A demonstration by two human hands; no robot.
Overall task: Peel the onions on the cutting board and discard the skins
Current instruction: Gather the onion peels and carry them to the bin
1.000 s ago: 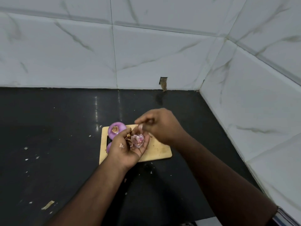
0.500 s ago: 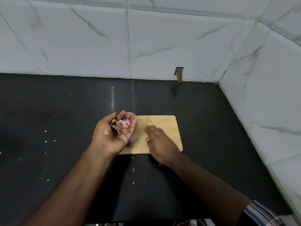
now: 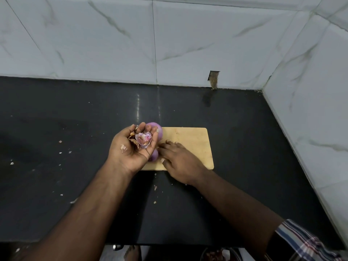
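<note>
Your left hand (image 3: pixel 134 149) is turned palm up above the left end of the cutting board (image 3: pixel 190 140), its fingers (image 3: pixel 141 127) loosely cupped round a small heap of onion skins (image 3: pixel 142 140). The skins are thin, papery and curled: pale pink and white shells in the middle, with drier brown flakes beside them toward your thumb. One crumb of skin sticks to the heel of the palm.

Your right hand (image 3: pixel 179 162) lies palm down on the front left part of the board, fingers stretched out flat and relaxed, gripping nothing, the tips pointing left toward the onions.

Two peeled onions sit at the left end of the board, both partly hidden by your left hand. The far onion (image 3: pixel 157 129) is round, smooth and glossy purple, showing behind your fingertips. The near onion (image 3: pixel 154 155) is smaller in view, only a purple curve peeking out under the edge of your palm, just beside your right index finger.

The board is a pale wooden rectangle with rounded corners and a plain matte face. It lies on a dark, polished stone tabletop (image 3: pixel 244 147), scattered with tiny light flakes (image 3: pixel 62 147) of skin to the left and in front of the board. White marble-patterned tiles (image 3: pixel 188 44) with grey veins line the walls behind and to the right. A striped sleeve (image 3: pixel 305 242) covers your right upper arm.
</note>
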